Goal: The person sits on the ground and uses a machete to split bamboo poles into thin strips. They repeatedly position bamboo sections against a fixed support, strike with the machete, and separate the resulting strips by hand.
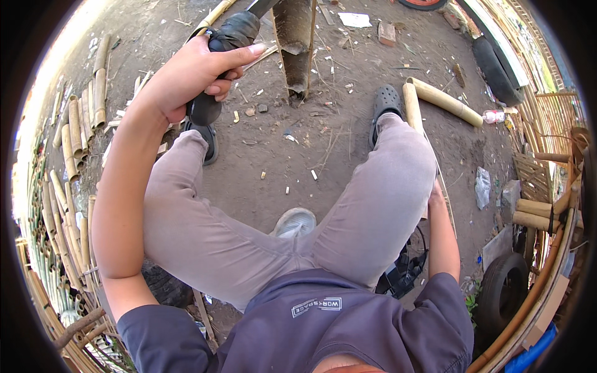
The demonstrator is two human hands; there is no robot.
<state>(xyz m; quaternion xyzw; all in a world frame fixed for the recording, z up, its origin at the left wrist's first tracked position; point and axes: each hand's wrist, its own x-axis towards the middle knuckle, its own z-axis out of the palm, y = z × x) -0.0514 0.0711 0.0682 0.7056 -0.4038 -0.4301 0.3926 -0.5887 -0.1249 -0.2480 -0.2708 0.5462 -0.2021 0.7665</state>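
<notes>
1. Head view: the left hand [186, 78] has its fingers wrapped tight around a black rubbery handle [227, 46], far left, beside the upright split bamboo piece [295, 43]. I judge a firm wrist keeps the tool steady.
2. The right hand [435, 196] is half hidden behind the thigh; I cannot tell its fingers. It lies near a smooth round bamboo pole [411, 109] on dusty ground [298, 161].

The left arm bends sharply at the elbow and reaches forward and up, forearm bare. The left hand [189, 78] is raised ahead of the left knee, fingers curled tight in a closed grip, thumb [239, 55] stretched along the top. The right arm hangs straight down beside the right thigh; the right hand [435, 194] is mostly hidden behind the leg.
</notes>
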